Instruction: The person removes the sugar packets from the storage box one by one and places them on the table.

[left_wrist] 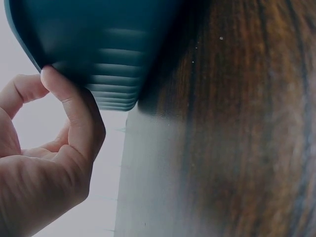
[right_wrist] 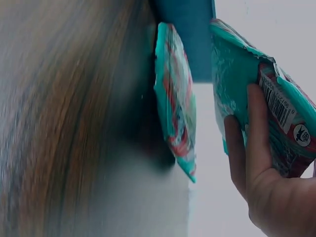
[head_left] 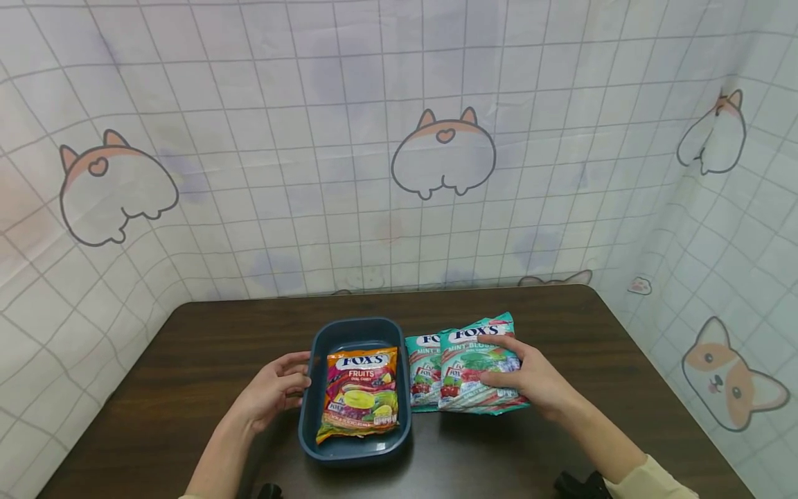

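A dark blue tray [head_left: 307, 423] stands on the table, with an orange bag of Fox's Fruits candy [head_left: 361, 395] lying inside. My left hand [head_left: 274, 389] is at the tray's left side; in the left wrist view its thumb and a finger pinch the rim. To the right of the tray, my right hand [head_left: 536, 378] grips a teal bag of Fox's mint candy [head_left: 464, 367]. The right wrist view shows this bag [right_wrist: 232, 79] raised off the table, fingers spread across its back. A second teal mint bag [head_left: 424, 374] lies on the table beside the tray, partly hidden behind the held one.
The dark wooden table [head_left: 206, 360] reaches back to a wall covering [head_left: 280, 173] with a grid and corgi drawings. Another covered wall [head_left: 748, 277] runs along the right side. Black straps [head_left: 582, 485] show near both wrists.
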Motion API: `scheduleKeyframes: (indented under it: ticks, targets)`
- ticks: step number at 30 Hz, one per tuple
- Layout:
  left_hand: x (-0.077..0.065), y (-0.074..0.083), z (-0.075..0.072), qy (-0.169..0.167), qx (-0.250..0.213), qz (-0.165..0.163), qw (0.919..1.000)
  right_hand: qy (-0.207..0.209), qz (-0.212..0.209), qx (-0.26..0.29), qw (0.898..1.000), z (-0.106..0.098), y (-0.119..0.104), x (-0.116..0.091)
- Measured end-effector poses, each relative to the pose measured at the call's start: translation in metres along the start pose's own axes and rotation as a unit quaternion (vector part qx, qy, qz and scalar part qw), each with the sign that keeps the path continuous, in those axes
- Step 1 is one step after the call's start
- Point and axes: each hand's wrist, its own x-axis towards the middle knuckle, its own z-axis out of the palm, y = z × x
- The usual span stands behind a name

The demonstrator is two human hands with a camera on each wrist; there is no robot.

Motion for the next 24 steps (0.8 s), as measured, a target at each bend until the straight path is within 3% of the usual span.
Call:
scheduleKeyframes:
  ticks: [9,17,24]
  targets:
    - [0.001,0.000,0.000,0.009,0.002,-0.003,1.0000,0.006,0.000,-0.028,1.000,-0.019,0.005,0.000]
    - [0.001,0.001,0.000,0.010,0.012,-0.002,0.9999,0.016,0.006,-0.015,1.000,-0.034,0.009,0.001]
    - [0.000,0.001,0.001,0.011,0.010,-0.003,0.9999,-0.011,-0.013,-0.015,1.000,-0.050,0.014,0.003]
